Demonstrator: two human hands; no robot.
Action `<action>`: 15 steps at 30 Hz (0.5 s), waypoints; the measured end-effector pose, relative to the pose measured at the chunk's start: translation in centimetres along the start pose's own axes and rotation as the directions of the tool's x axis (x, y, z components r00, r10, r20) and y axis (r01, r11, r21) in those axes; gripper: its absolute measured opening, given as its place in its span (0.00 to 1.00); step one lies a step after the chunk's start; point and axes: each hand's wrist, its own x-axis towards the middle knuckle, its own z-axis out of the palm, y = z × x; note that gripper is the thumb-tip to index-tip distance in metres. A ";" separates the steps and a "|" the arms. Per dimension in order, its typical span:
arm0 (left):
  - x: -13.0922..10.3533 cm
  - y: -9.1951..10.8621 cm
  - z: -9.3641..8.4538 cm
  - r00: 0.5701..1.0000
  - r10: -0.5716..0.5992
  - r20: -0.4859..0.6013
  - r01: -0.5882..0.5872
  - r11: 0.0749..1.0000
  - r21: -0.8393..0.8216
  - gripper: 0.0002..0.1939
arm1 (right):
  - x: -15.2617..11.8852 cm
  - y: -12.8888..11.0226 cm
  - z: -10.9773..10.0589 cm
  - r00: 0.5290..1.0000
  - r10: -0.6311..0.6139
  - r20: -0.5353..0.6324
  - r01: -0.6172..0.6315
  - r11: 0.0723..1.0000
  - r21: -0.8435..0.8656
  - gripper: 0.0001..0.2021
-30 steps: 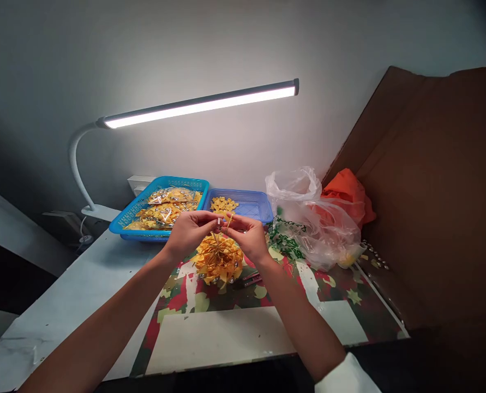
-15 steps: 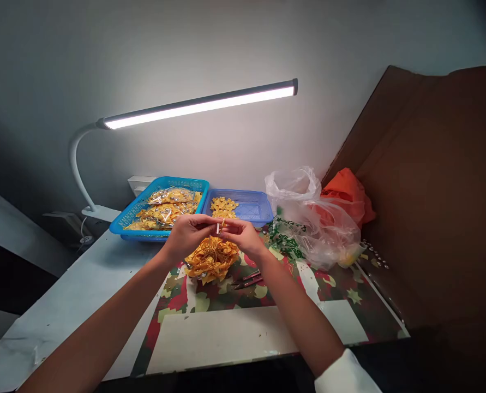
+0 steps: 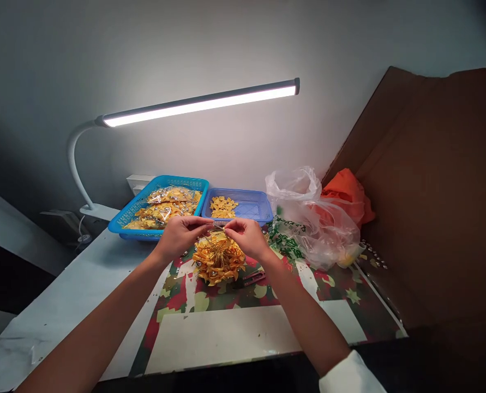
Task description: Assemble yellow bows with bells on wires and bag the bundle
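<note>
Your left hand (image 3: pixel 179 237) and right hand (image 3: pixel 249 237) meet over the bench (image 3: pixel 83 289), fingers narrow on both, with a thin strip (image 3: pixel 219 226) pinched between the fingertips; it is too small to identify. Just below your fingertips is a round bunch of gold, petal-like pieces (image 3: pixel 219 259), its fine strands gathered at the middle; whether it hangs or rests, you cannot tell. Small snips (image 3: pixel 254 278) lie below your right fingers, beside the bunch, on a red, green and cream patterned cover (image 3: pixel 202 301).

Beyond your left fingers, a bright blue basket (image 3: pixel 117 224) holds clear packets of yellow pieces (image 3: pixel 169 210). Directly beyond both sets of fingertips, a violet-blue basket (image 3: pixel 259 207) holds loose yellow pieces (image 3: pixel 224 207). To the right of your right fingers sit a crumpled clear plastic bag (image 3: pixel 295 188) and an orange bag (image 3: pixel 345 191). A lit bar lamp (image 3: pixel 202 102) stretches above.
</note>
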 end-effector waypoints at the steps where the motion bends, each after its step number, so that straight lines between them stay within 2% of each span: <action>1: 0.1 -0.1 -0.3 1.000 -0.008 -0.009 0.008 1.000 0.008 0.14 | 0.0 -0.2 -0.2 1.000 -0.006 0.007 0.006 0.999 -0.031 0.05; 6: 0.4 -0.6 -1.7 0.998 -0.059 0.006 0.059 0.998 -0.023 0.17 | 0.1 -0.7 -0.9 0.998 0.001 0.055 0.006 0.993 -0.121 0.06; 9: 0.5 -1.0 -2.0 0.994 -0.105 0.040 0.107 0.994 -0.033 0.19 | 0.2 -0.5 -0.9 0.998 0.014 0.063 -0.004 0.990 -0.143 0.07; 12: 0.1 -1.9 -1.7 0.992 -0.122 0.032 0.123 0.992 -0.015 0.18 | 0.2 0.7 -0.6 0.998 0.029 0.055 -0.022 0.990 -0.138 0.07; 15: -1.2 -3.6 -1.8 0.993 -0.119 -0.003 0.119 0.993 -0.009 0.19 | -0.1 2.9 -0.5 0.998 0.063 0.025 -0.060 0.994 -0.096 0.08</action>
